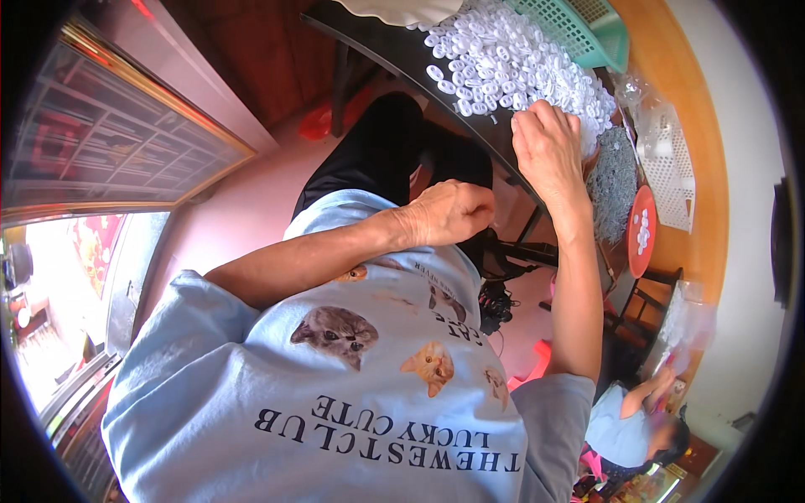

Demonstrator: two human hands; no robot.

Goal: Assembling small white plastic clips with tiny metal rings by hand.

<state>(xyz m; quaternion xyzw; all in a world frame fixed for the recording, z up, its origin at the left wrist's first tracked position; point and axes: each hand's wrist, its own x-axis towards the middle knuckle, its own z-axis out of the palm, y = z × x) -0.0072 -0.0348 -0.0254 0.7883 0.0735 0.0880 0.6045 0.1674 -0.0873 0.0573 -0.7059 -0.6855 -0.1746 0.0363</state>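
Observation:
A large heap of small white oval plastic pieces (503, 63) is spread over the dark table (381, 52). At the heap's near edge is my right hand (549, 151), its fingers curled down and pressed together. Whatever those fingertips hold, if anything, is hidden. Lower and to the left, my left hand (453, 214) is closed in front of my shirt, above my lap and off the table edge. Its fingers fold inward, so their contents cannot be made out. Just right of my right hand lies a pile of small grey, thin pieces (616, 176).
A green basket (608, 46) stands behind the white heap. Farther right are a white perforated basket (671, 159) and a red plate (641, 243) bearing several white pieces. Another person in a light blue top (620, 427) sits at the lower right. A framed glazed panel (117, 126) is on the left.

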